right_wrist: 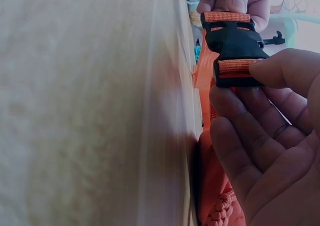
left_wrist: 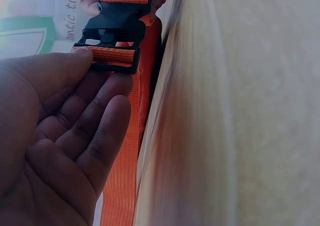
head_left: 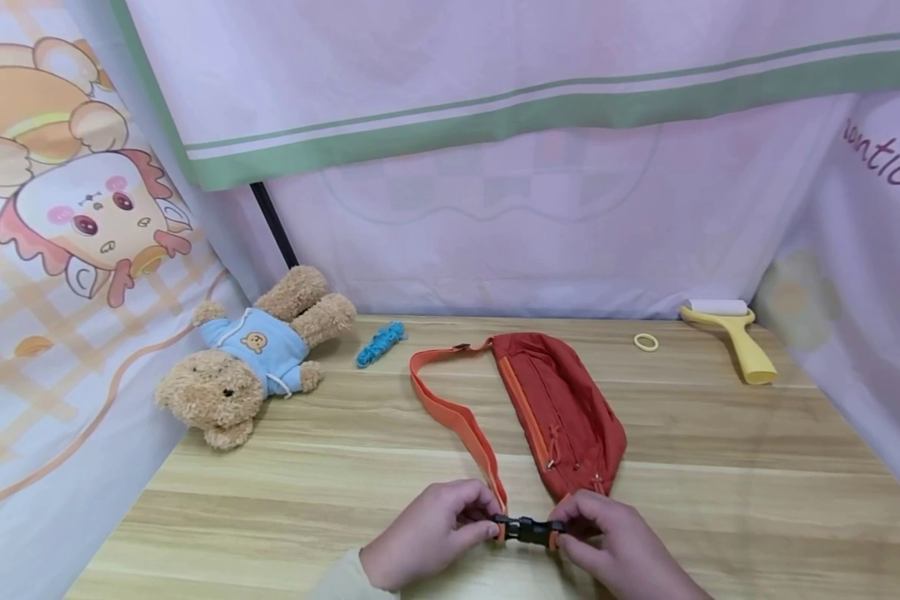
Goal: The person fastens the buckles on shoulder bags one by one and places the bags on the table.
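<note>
A red waist bag [head_left: 562, 408] with an orange zip lies on the wooden table, its orange strap [head_left: 457, 421] looping out to the left. At the near side both hands hold the strap's black side-release buckle [head_left: 528, 530]. My left hand [head_left: 438, 533] pinches the left end of it between thumb and fingers, where the webbing [left_wrist: 112, 54] wraps the bar. On the opposite end, my right hand [head_left: 618, 542] pinches the other half. The two halves [right_wrist: 232, 40] sit joined or nearly so; whether they are fully latched I cannot tell.
A teddy bear [head_left: 262, 354] in a blue shirt lies at the left. Beside it is a blue bundle of cord [head_left: 381, 344]. Toward the back right are a small yellow ring [head_left: 646, 342] and a yellow-handled lint roller [head_left: 742, 337]. Printed cloth [head_left: 495, 233] hangs around the table.
</note>
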The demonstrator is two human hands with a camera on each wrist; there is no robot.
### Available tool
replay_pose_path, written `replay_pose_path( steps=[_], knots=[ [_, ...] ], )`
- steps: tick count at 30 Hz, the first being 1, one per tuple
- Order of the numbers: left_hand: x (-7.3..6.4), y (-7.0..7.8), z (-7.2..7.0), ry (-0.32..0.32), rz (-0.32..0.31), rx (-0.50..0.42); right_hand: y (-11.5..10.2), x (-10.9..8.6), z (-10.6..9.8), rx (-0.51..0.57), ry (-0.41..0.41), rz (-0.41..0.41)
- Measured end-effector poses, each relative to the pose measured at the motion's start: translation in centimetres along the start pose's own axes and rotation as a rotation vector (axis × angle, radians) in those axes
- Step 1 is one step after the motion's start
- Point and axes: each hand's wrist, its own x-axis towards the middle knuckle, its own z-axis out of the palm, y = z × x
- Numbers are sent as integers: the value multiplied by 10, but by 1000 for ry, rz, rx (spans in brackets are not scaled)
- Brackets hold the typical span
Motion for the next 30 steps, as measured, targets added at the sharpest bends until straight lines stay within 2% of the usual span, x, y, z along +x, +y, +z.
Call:
replay_pose_path(
  steps=[8,23,30],
  knots=[
    [1,-1,-1,1,-4,-10,-1,1,2,-9,12,-33],
    [1,-5,2,24,-11,-43,-3,5,3,18,20,63],
    [1,-6,3,39,-46,-88,-2,4,5,51,47,52]
  ],
)
